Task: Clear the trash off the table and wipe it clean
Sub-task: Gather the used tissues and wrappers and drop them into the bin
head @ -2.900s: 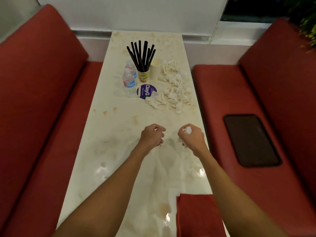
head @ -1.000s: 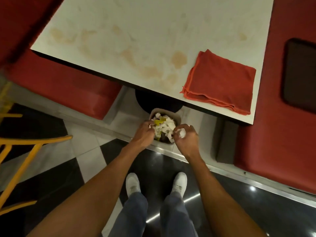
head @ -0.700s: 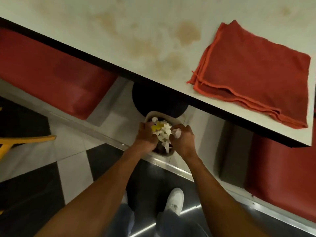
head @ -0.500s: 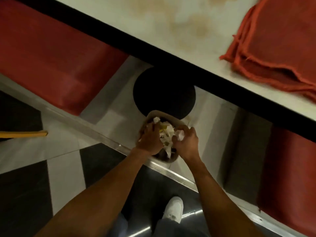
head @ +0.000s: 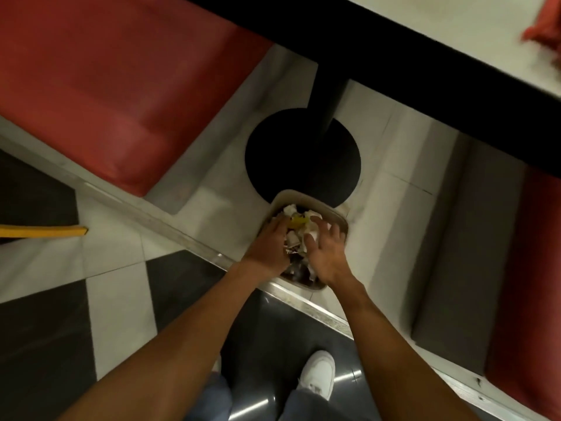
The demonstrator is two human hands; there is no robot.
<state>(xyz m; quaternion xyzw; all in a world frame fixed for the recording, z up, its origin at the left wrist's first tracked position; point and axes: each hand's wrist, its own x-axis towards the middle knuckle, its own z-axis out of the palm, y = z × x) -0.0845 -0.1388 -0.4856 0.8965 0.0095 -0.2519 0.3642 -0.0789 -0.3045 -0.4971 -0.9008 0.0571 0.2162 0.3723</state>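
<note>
— Chequered floor tiles [head: 115,299] in black and white fill the head view, with a red bench seat [head: 106,86] at 10 o'clock and the table's black pedestal base [head: 303,153] near 12. Where's the trash?

— Down in the small trash bin [head: 303,198], which stands on the floor just at 6 o'clock of that base. Crumpled white tissues [head: 291,209] and a yellow scrap [head: 299,221] heap up to its rim.

— And the hands?

— Both are over the bin. The left hand [head: 270,247] is at its 9 o'clock side, fingers fairly straight and laid on the heap, gripping nothing I can make out. The right hand [head: 326,256] is at 4 o'clock, fingers spread wide. A bit of white tissue shows by its thumb, but I can't tell whether it touches the hand or lies in the bin.

— So how far along?

— I'd judge this load is dropped, or being pressed down. The table top [head: 455,22] shows only as a strip at 1 o'clock, so any trash left up there is hidden. The red cloth [head: 546,34] lies blurred on the table at the 2 o'clock corner, in neither hand, so the wiping looks not yet begun.

— Anything else?

— A white shoe [head: 318,375] at 6 o'clock and a yellow bar [head: 45,230] at 9.
</note>
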